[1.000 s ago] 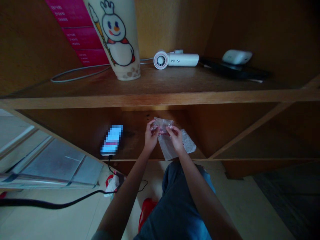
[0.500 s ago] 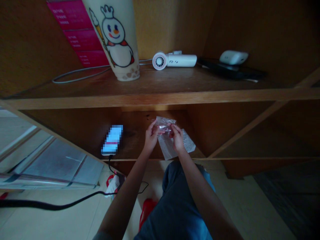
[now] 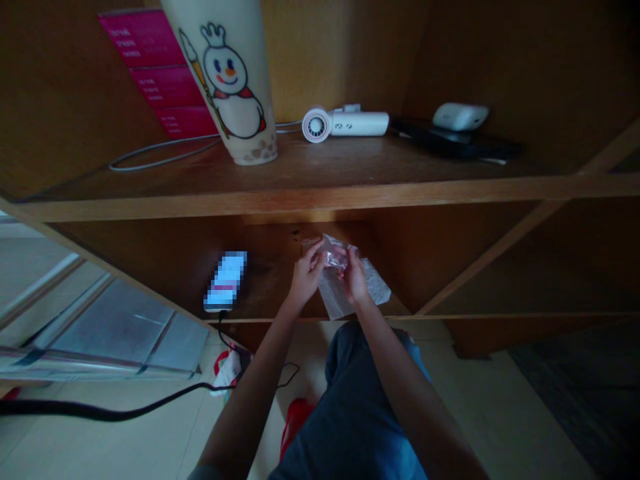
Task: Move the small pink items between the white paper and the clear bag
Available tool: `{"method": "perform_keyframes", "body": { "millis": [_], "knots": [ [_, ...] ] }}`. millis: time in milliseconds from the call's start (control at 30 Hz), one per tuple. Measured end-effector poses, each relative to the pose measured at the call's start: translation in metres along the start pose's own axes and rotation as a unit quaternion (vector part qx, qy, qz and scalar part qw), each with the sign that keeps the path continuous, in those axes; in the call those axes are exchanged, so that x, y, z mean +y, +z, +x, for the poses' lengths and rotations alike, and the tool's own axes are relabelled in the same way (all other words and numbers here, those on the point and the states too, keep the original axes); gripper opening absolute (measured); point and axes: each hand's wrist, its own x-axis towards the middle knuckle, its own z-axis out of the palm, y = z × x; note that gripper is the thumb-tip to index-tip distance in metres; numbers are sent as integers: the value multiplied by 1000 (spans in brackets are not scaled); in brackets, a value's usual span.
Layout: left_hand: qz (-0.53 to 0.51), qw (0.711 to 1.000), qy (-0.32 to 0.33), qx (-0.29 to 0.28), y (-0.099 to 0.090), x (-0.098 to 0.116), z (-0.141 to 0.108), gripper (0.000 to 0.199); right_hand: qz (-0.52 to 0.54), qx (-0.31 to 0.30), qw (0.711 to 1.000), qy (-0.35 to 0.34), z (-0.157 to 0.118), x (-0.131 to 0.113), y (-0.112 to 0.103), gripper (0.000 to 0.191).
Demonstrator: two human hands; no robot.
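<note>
My left hand [image 3: 307, 273] and my right hand [image 3: 355, 277] hold a small clear plastic bag [image 3: 336, 257] between them, above the lower shelf. The fingers of both hands are closed on its crinkled, shiny film. Whether anything lies inside the bag, I cannot make out. Beneath my hands, flat on the shelf, lies another translucent plastic bag [image 3: 376, 283], partly hidden by my right hand and wrist. To the left of my left hand a lit phone [image 3: 226, 281] rests on the same shelf, its screen blurred out.
On the upper shelf [image 3: 320, 198] stand a tall snowman-printed drink cup [image 3: 240, 100] and a magenta box [image 3: 160, 83]. A white handheld fan [image 3: 345, 124] and a white device [image 3: 460, 117] lie to their right. A black cable [image 3: 100, 410] crosses at lower left.
The bag in my hands has shifted slightly right and its film has changed shape. My left fingers have moved a little right and my right fingers have turned upward. The view has shifted slightly.
</note>
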Motion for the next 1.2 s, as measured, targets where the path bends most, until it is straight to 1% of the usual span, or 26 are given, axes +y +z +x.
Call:
{"method": "perform_keyframes", "body": {
  "millis": [67,200,267,367,433,600,733,833,933,1067,1200],
  "knots": [
    [10,1000,6,19,0,3,0,37,47,-14,998,26,1,-2,-3,38],
    [23,996,6,82,-3,9,2,33,134,-36,987,78,2,-6,-7,36],
    [19,997,-2,75,-4,10,2,32,163,-47,981,99,2,-6,-7,33],
    [11,1000,-15,20,-2,11,0,32,190,-71,971,128,3,-4,-7,28],
    [11,1000,-17,7,0,12,-1,32,201,-83,966,142,3,-2,-6,26],
    [37,998,-12,48,0,15,-1,31,218,-99,957,162,2,0,-6,22],
    [61,997,-21,50,-4,15,3,25,221,-89,955,178,2,1,-5,25],
    [46,998,-29,41,-5,13,5,21,220,-87,953,189,1,0,-3,29],
    [28,998,-29,39,-6,13,6,20,223,-96,951,193,1,1,-3,28],
    [11,998,-31,50,-6,17,6,21,233,-103,947,195,2,1,-3,25],
    [-9,997,-27,67,-5,21,5,21,241,-110,934,241,4,-1,-5,32]
  ]
}}
